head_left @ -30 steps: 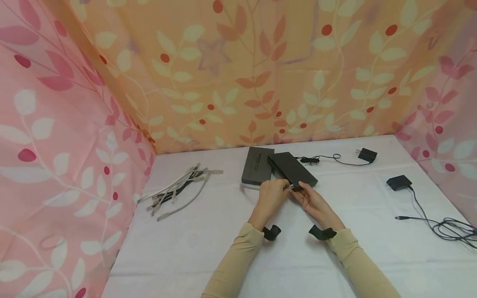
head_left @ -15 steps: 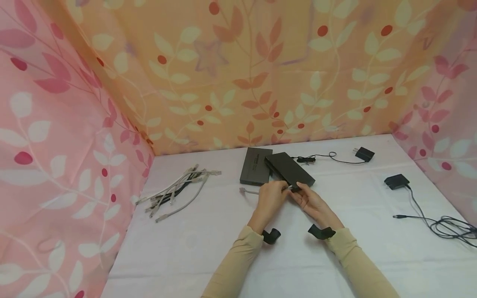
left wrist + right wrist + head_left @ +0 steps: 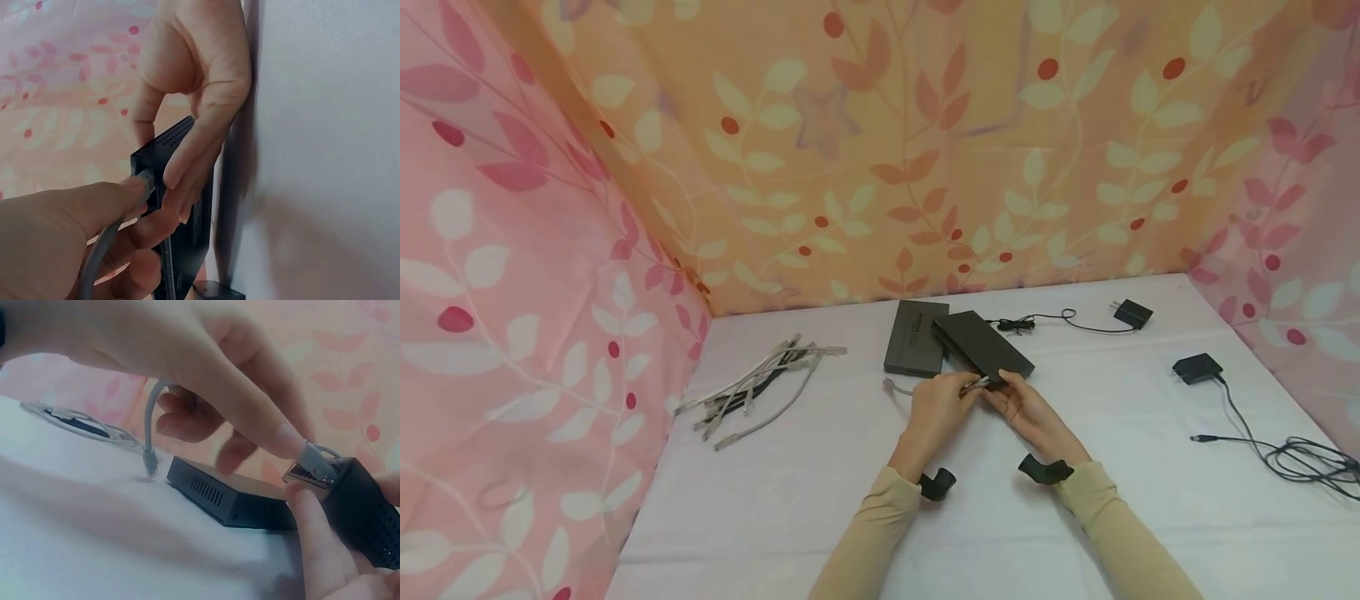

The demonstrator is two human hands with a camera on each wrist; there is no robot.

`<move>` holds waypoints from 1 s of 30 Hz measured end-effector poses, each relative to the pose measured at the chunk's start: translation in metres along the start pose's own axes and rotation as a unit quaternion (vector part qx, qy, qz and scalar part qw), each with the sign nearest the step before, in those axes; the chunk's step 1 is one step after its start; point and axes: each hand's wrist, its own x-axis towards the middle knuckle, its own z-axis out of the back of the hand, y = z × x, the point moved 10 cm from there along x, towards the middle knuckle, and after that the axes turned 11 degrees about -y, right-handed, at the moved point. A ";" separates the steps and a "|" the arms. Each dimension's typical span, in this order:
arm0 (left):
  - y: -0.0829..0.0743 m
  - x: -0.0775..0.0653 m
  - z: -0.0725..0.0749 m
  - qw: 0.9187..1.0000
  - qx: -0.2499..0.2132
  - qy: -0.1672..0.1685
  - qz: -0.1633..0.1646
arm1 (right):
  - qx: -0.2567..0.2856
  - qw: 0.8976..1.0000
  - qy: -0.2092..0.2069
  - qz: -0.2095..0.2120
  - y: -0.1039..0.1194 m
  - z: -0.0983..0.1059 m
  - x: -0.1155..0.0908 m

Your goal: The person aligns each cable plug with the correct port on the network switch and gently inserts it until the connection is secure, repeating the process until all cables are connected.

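Note:
My left hand (image 3: 942,407) pinches the plug end of a grey Ethernet cable (image 3: 100,253) between thumb and fingers. The plug (image 3: 320,465) is at a port in the edge of a black network switch (image 3: 985,343). My right hand (image 3: 1028,410) grips the near corner of this switch, thumb on top and fingers beneath, its front edge tilted up. The cable's other plug (image 3: 150,464) hangs loose left of the left hand. Just behind lies a second, dark grey network switch (image 3: 916,340), partly overlapped by the held one in the head view.
A pile of grey and black cables (image 3: 760,387) lies on the left of the white-covered table (image 3: 775,517). At the back right is a power adapter (image 3: 1133,314) with its cord; another adapter (image 3: 1198,368) and its coiled cord (image 3: 1311,462) lie on the right. Patterned cloth surrounds the table.
My left hand and wrist have shifted slightly left and towards me, and more of the cable end shows at the switch's edge. The right hand keeps its grip with little movement.

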 end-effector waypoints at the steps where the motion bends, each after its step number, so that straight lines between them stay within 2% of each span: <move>1: 0.001 -0.001 0.001 1.000 -0.001 0.003 -0.006 | 0.001 1.000 0.003 0.001 0.000 0.000 0.000; 6: 0.006 -0.005 0.008 0.999 -0.017 0.003 -0.035 | 0.003 1.000 0.025 0.001 0.000 -0.002 0.000; 10: 0.016 -0.007 0.011 0.999 -0.031 0.009 -0.043 | 0.003 0.998 0.056 -0.003 0.000 -0.005 0.001; 16: 0.042 -0.009 0.014 0.999 -0.030 0.028 -0.023 | 0.019 0.997 0.071 -0.012 -0.001 -0.008 0.001; 22: 0.063 -0.006 0.026 0.999 -0.036 0.017 -0.002 | 0.023 0.997 0.067 -0.021 -0.004 -0.008 0.000; 30: 0.091 -0.007 0.032 0.998 -0.061 0.008 0.016 | 0.033 0.997 0.069 -0.021 -0.002 -0.007 0.000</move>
